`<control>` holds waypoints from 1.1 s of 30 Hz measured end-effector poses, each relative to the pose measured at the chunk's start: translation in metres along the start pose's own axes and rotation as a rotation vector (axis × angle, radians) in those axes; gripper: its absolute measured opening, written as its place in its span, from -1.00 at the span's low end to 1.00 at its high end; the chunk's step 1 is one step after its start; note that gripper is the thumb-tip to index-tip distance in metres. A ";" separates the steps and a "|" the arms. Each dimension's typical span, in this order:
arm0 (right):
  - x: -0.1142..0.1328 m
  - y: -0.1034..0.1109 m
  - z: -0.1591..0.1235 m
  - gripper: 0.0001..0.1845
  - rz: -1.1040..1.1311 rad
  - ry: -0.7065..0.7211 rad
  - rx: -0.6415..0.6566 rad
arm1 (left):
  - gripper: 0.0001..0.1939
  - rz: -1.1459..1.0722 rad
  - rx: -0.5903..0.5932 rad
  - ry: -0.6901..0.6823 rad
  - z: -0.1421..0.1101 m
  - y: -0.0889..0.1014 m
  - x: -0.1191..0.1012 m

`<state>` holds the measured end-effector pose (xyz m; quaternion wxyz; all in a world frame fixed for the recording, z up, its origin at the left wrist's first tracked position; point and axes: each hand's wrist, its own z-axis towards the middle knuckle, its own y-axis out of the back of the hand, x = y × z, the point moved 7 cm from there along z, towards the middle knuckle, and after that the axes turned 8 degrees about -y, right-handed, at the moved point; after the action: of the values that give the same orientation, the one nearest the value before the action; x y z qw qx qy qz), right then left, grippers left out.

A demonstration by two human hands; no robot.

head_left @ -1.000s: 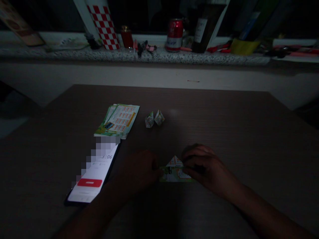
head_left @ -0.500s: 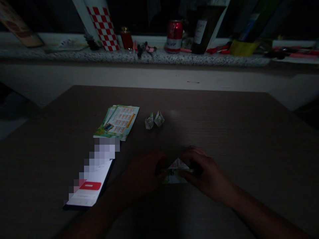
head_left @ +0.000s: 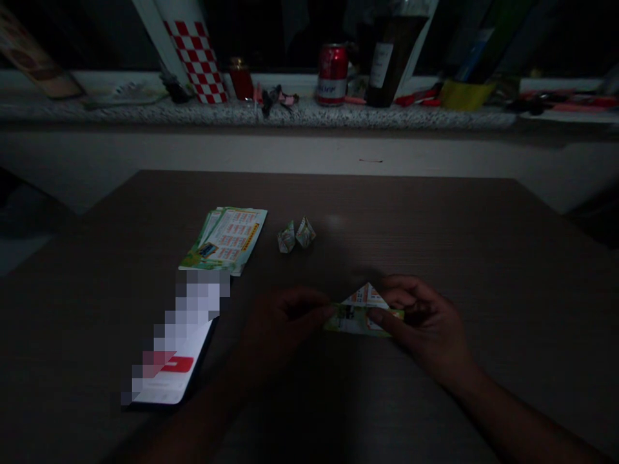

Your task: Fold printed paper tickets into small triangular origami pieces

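Observation:
A folded paper sheet [head_left: 355,319], printed in green and white with orange calendar grids, is between my hands above the table. It has a pointed triangular top and a flat band along its lower edge. My left hand [head_left: 285,325] pinches the band's left end between thumb and forefinger. On the other side my right hand [head_left: 430,325] grips the right part, its thumb lying across the front and its fingers behind. Two small folded paper pieces [head_left: 286,237] stand beyond my hands. Left of them lies a stack of printed calendar sheets [head_left: 232,235].
A phone [head_left: 186,364] with a lit screen, partly pixelated, lies left of my left arm. Behind the brown table [head_left: 435,219], a granite sill [head_left: 300,117] carries a red can [head_left: 332,74], a dark bottle [head_left: 382,67], a checkered tube [head_left: 198,61] and other small items.
The folded paper and my right hand have moved right and slightly up. More of the paper's band now shows, and my left hand has shifted to its left end.

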<state>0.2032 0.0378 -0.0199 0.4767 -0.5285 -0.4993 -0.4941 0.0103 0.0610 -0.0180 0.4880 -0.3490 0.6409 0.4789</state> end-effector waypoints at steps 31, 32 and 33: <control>0.009 0.005 -0.003 -0.77 -0.208 0.134 -0.141 | -0.86 -0.085 0.134 0.004 -0.003 -0.018 0.002; 0.008 0.005 -0.004 -0.77 -0.210 0.131 -0.138 | -0.86 -0.079 0.148 -0.005 -0.003 -0.018 0.001; 0.008 0.004 -0.003 -0.77 -0.210 0.127 -0.128 | -0.85 -0.062 0.160 -0.017 -0.003 -0.018 0.000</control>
<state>0.2076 0.0346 -0.0116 0.4185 -0.4703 -0.4881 -0.6045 0.0262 0.0524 -0.0224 0.5343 -0.3247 0.6617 0.4138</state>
